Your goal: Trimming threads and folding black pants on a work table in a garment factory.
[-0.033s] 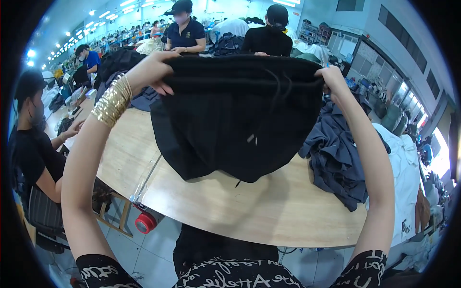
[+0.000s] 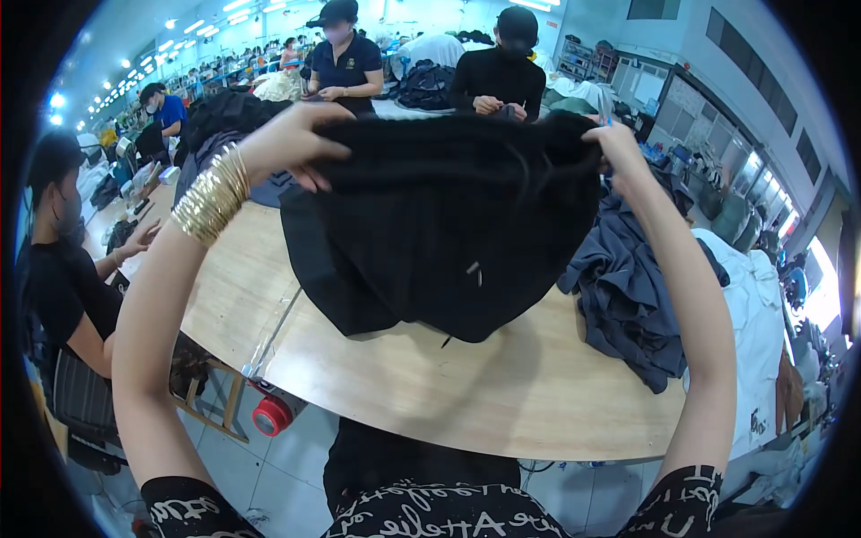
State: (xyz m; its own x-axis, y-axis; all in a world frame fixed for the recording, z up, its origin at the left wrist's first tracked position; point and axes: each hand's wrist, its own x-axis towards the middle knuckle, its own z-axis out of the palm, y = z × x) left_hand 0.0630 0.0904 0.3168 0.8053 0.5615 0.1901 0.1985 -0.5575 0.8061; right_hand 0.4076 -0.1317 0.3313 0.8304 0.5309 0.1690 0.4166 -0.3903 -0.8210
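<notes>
Both hands, left hand (image 2: 291, 143) and right hand (image 2: 619, 148), pinch the black garment's (image 2: 439, 224) top edge above the wooden table (image 2: 466, 386), so I'd keep it taut and level.

Black short sleeves (image 2: 193, 513) with white lettering (gold bangles (image 2: 213, 194) stacked on left wrist).

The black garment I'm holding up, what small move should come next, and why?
Probably lower the black garment flat onto the wooden table. The left hand and right hand grip its top edge in the air, its lower part hangs bunched, and bare tabletop lies right beneath it, beside the grey pile.
</notes>
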